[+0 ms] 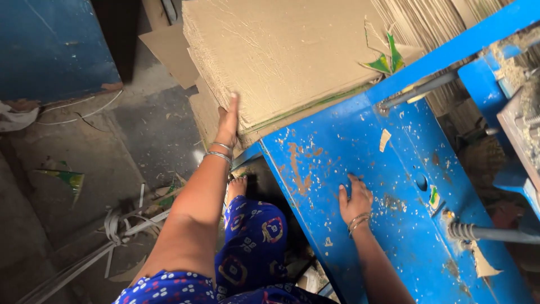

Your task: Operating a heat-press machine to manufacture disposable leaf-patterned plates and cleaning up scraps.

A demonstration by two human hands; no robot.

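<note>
My left hand (228, 125) presses flat against the near edge of a thick stack of brown cardboard sheets (281, 56) that lies on a blue metal machine. Its fingers point up along the stack's side, and silver bangles ring the wrist. My right hand (353, 200) rests palm-down, fingers spread, on the chipped blue machine panel (360, 163), holding nothing. My knee in blue patterned cloth (253, 236) shows between the two arms.
A grey metal rod (495, 233) with a spring sticks out of the panel at right. Green-printed scraps (385, 59) lie on the cardboard. White plastic straps (121, 225) and paper scraps litter the concrete floor at left. A blue metal wall (50, 45) stands at upper left.
</note>
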